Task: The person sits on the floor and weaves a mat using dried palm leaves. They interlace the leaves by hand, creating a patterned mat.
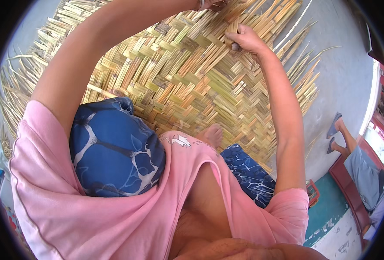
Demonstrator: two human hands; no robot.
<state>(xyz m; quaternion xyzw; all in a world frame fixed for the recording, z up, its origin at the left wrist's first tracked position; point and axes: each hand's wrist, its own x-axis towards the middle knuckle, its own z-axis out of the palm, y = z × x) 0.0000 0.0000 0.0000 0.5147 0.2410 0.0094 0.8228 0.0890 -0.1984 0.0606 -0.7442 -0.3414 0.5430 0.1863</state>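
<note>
A herringbone mat (170, 80) of flat split reed strips, tan and pale green, lies on the floor in front of me. My right hand (248, 40) is closed at its far right part, thumb and fingers around a bundle of reed strips (232, 29). Close by at the top edge, my left hand (215, 4) is beside the upper end of these strips. It is cut off by the picture's edge and partly smeared, so its finger grip does not show clearly. Loose strip ends (302, 76) stick out unwoven along the right side.
My bare foot (211, 135) rests on the mat between my knees, which are in blue patterned cloth (114, 151). More loose ends fan out at the left. At the right, a person (365, 173) sits on a dark red bench (350, 186), sandalled feet on the grey floor (330, 82).
</note>
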